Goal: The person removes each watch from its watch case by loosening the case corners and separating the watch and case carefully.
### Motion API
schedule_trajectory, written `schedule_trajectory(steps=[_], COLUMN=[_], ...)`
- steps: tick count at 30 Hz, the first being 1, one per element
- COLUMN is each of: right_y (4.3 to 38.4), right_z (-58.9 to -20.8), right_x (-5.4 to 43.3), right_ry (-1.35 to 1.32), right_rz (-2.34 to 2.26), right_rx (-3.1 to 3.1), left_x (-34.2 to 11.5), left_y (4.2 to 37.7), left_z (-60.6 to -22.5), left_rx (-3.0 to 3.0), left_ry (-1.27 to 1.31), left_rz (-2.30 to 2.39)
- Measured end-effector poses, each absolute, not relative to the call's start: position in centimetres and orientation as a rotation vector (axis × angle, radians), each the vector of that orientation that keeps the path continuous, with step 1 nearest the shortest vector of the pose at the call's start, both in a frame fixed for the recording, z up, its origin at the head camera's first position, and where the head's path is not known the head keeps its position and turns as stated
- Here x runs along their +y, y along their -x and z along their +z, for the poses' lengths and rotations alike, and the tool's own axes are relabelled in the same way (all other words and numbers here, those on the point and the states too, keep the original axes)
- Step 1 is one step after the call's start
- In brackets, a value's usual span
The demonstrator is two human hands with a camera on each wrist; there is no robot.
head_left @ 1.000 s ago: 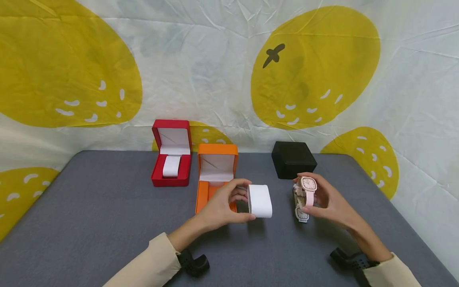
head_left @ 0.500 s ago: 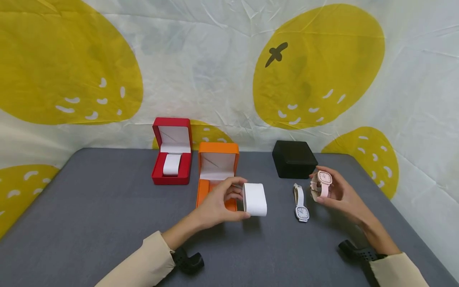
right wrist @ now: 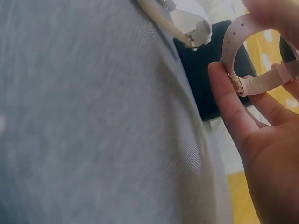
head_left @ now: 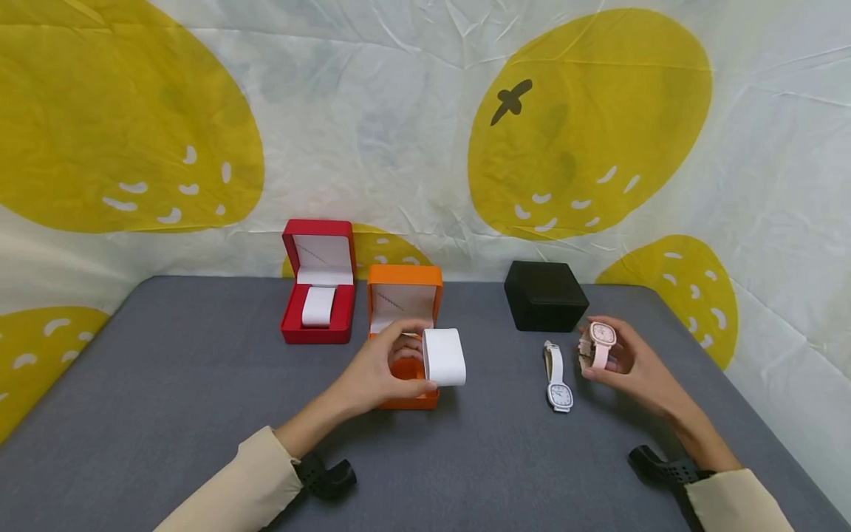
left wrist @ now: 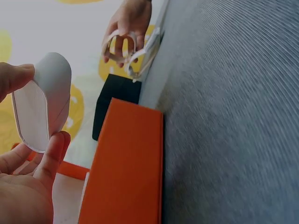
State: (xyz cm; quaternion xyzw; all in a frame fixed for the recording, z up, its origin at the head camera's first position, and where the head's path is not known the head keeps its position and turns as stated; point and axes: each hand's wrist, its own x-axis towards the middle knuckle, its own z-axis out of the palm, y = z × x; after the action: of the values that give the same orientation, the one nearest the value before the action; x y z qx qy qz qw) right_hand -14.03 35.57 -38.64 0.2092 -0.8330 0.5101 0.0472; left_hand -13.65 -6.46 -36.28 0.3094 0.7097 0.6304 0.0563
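Note:
My left hand (head_left: 372,369) pinches a white watch cushion (head_left: 444,357) between thumb and fingers, above the front of the open orange watch box (head_left: 405,275). In the left wrist view the cushion (left wrist: 58,93) is a hollow oval sleeve, raised beside the orange box (left wrist: 128,158). On the right, my right hand (head_left: 634,369) holds a pink watch (head_left: 601,336) by its strap, its square dial facing up. The right wrist view shows the pink strap (right wrist: 233,42) closed in a loop. A white watch (head_left: 558,384) lies on the table just left of that hand.
An open red watch box (head_left: 318,336) with a white cushion inside stands at the back left. Behind the white watch is a shut black box (head_left: 545,295). The grey table (head_left: 166,414) ends at a white cloth (head_left: 372,125) printed with yellow shapes.
My left hand has carried the cushion leftward, over the orange box. My right hand has moved the pink watch right, away from the white watch, which stays on the table.

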Motion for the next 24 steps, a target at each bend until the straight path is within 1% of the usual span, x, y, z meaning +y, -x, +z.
schedule_trajectory(steps=[6,11,18,24], right_y=[14.3,14.4,14.6,14.7], right_z=[-39.4,-39.7,-39.8,-40.2], right_x=[35.8,35.7,35.1,35.5], right_ry=[-0.616,-0.625,-0.679,-0.769], right_rz=[1.55,1.443,1.009,1.029], right_rx=[-2.526,-2.572,-2.675,-2.584], left_x=[-7.3,-8.0,-8.4,-8.4], left_y=[13.8,14.0,14.1,14.0], left_z=[-36.7,-36.9,-36.9,-36.8], left_rx=[2.197,2.211,2.207,2.216], left_ry=[-0.926,-0.891,-0.898,-0.902], left_rz=[1.889,1.903,1.924,1.92])
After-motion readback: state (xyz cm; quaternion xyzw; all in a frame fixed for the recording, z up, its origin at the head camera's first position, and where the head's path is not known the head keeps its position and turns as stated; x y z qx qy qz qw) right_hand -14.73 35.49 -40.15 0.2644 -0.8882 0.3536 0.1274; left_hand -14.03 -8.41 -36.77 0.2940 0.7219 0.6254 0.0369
